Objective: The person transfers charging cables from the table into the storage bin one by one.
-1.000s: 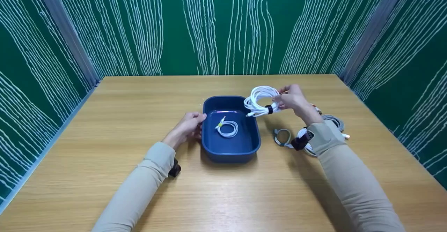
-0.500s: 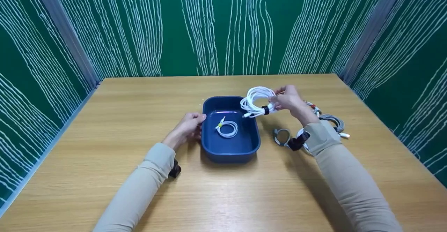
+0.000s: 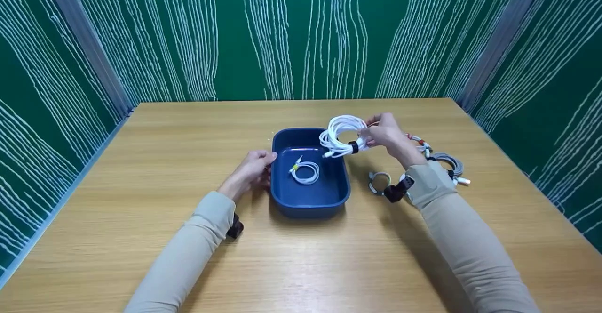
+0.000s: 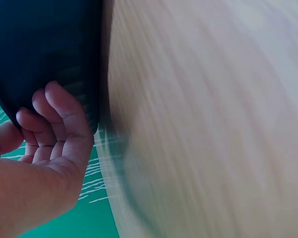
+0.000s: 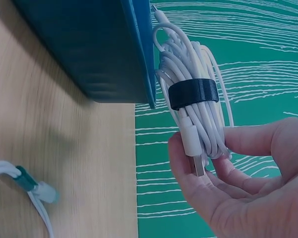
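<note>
My left hand point(image 3: 254, 168) holds the left side of a dark blue plastic bin point(image 3: 310, 206), thumb at the rim and fingers against the outer wall point(image 4: 44, 44). Inside the bin lies a small coiled white cable point(image 3: 306, 182) with a yellow tie. Over the bin's far right rim, my right hand point(image 3: 388, 133) pinches a larger coiled white USB cable point(image 3: 330, 139) between thumb and fingers. A black strap point(image 5: 193, 93) wraps that coil, and its metal USB plug point(image 5: 197, 166) sticks out near my fingertips.
Right of the bin, a small coiled cable point(image 3: 371, 184) lies on the wooden table point(image 3: 188, 129). Farther right are a grey coiled cable point(image 3: 455, 160) and a cable with red ends point(image 3: 416, 138), partly behind my right forearm. Green patterned panels point(image 3: 235, 35) stand around the table.
My right hand has moved slightly left with the coiled white USB cable, bringing it farther over the bin. The left hand and the bin stay in place.
</note>
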`<act>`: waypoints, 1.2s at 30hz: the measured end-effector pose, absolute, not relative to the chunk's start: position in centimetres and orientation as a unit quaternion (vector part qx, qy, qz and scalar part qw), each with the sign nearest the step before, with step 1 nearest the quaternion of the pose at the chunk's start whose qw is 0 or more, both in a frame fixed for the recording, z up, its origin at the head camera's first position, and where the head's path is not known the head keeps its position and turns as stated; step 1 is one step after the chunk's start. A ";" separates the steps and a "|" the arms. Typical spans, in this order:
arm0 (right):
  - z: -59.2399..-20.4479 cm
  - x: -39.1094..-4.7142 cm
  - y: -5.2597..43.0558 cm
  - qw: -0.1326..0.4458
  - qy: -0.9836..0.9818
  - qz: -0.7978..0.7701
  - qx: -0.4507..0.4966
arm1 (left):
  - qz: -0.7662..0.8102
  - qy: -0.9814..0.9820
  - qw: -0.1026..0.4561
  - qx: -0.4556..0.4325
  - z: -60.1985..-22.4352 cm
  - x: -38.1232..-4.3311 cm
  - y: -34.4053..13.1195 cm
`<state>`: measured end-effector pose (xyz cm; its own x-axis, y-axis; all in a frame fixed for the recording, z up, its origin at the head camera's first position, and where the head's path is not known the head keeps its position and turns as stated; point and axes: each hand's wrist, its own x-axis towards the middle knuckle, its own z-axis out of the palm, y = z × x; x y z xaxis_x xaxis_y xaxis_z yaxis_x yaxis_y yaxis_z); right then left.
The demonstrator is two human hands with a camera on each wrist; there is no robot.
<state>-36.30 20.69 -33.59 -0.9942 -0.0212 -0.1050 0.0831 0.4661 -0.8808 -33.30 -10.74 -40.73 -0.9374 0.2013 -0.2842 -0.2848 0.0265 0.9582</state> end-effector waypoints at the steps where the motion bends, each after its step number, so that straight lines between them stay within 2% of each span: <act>1: -33.6 -36.3 20.6 0.051 0.855 -0.516 0.018 | 0.698 0.694 0.174 -0.030 -40.7 -33.3 -10.7; 18: -33.7 -36.4 19.7 0.054 0.855 -0.516 0.017 | 0.690 0.702 0.172 -0.044 -40.5 -33.2 -10.6; 36: -34.2 -36.4 18.8 0.055 0.845 -0.532 0.005 | 0.698 0.697 0.166 -0.019 -40.9 -33.2 -10.7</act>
